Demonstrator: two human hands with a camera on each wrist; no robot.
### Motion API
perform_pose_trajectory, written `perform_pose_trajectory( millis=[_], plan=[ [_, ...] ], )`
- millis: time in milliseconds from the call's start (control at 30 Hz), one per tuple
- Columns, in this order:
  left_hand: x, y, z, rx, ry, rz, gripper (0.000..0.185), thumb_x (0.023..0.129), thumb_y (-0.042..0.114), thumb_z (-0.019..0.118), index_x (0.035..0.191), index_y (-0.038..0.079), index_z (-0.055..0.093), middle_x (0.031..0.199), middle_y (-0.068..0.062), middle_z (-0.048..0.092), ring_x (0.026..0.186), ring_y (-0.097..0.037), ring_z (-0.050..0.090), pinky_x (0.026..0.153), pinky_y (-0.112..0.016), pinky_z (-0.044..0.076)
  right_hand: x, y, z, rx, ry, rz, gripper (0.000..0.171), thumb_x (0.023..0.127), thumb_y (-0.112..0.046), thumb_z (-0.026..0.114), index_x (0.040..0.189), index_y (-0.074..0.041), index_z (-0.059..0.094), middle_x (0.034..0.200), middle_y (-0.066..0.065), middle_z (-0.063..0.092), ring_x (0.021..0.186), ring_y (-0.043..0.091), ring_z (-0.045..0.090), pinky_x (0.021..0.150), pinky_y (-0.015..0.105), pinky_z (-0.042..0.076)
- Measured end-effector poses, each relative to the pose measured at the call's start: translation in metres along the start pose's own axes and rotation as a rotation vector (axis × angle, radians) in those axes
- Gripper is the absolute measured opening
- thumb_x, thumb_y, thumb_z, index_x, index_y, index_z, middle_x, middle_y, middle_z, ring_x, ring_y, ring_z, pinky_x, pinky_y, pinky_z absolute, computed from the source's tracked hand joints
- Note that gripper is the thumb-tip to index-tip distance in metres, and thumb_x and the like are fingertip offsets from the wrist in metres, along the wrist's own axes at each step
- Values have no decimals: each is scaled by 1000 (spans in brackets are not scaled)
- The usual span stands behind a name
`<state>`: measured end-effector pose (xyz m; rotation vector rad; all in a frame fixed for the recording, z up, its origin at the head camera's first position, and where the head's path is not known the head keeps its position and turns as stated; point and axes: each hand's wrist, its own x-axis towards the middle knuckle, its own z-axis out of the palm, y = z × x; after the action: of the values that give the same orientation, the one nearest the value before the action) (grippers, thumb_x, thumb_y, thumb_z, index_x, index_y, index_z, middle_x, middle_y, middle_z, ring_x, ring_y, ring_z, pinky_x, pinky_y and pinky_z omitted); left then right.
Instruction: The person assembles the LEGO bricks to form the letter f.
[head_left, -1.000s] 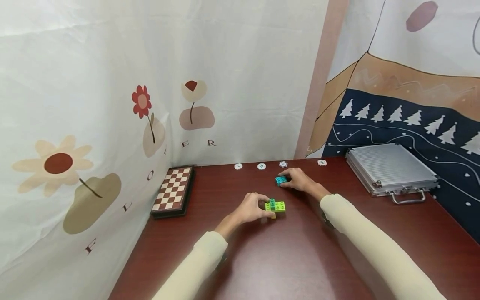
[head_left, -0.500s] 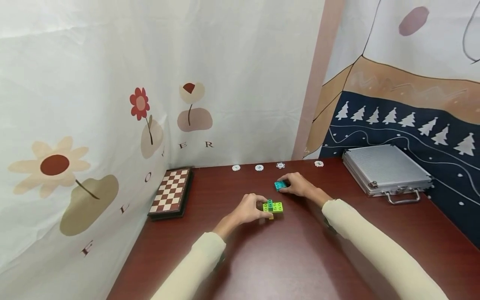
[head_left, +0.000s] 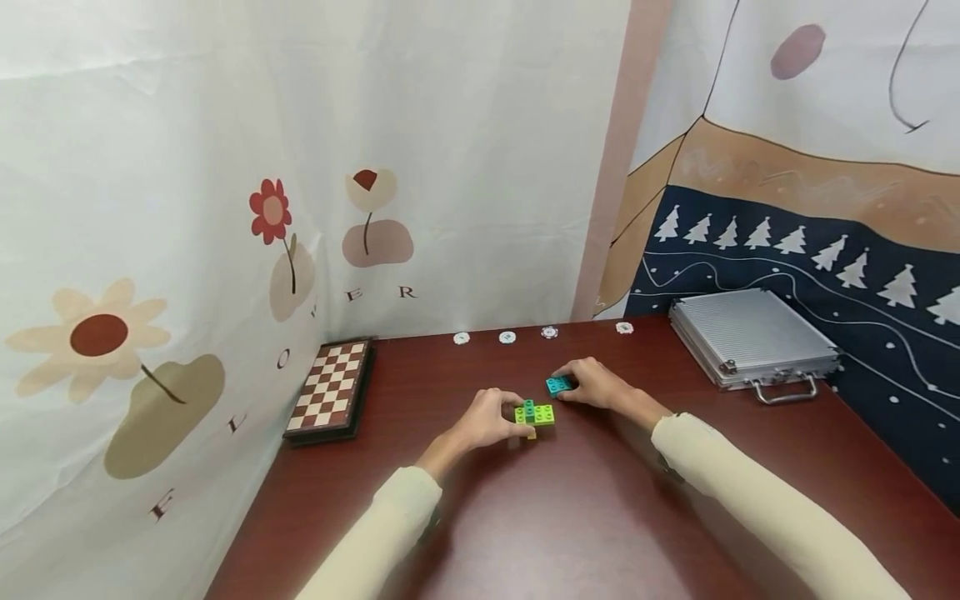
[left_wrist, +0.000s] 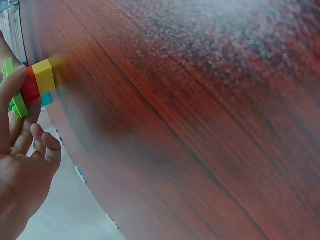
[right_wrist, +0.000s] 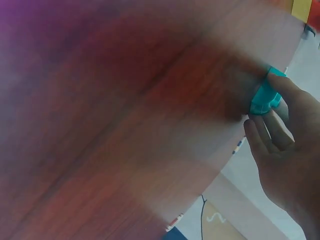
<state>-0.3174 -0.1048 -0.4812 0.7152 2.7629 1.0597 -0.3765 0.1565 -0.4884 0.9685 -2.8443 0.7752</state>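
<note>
In the head view my left hand (head_left: 486, 421) holds a small stack of toy building bricks between thumb and fingers. A lime green plate (head_left: 545, 414) with a teal-green brick (head_left: 529, 410) on it forms the top. Below the plate, the left wrist view shows a red brick (left_wrist: 30, 85) and a yellow brick (left_wrist: 44, 75). Farther back and to the right, my right hand (head_left: 592, 385) pinches a turquoise brick (head_left: 557, 385) with studs upward, close over the table. That brick (right_wrist: 266, 94) sits between thumb and fingertips in the right wrist view.
A chessboard box (head_left: 330, 390) lies at the table's left edge. Several poker chips (head_left: 507, 337) line the back edge. A silver case (head_left: 753, 337) rests at the back right. Printed curtains (head_left: 480, 167) stand behind and to the left of the brown table (head_left: 570, 525).
My right hand has brought the turquoise brick away from the back edge, nearer to the left hand's stack. The left hand keeps its hold and stays about where it was. The head view has turned slightly right.
</note>
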Motion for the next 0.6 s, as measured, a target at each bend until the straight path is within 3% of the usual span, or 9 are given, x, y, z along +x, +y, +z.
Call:
perform_pose_trajectory(
  millis=[233,600],
  plan=[
    [0,-1,0,26,-6,0,52,80,34,92,121,5,76,87,5,69,78,-9,58,71,-26,51,-12,-5,-1,-1,7,-6,36,93,-19,81,123,-2,75,117,9,75,102,18,66,90,39,57],
    [0,0,0,15,0,7,52,81,33,92,121,3,75,91,4,71,80,-10,59,74,-28,52,-22,-28,-30,-5,102,-56,34,89,-22,85,119,-9,78,111,3,76,93,13,66,81,32,59]
  ],
)
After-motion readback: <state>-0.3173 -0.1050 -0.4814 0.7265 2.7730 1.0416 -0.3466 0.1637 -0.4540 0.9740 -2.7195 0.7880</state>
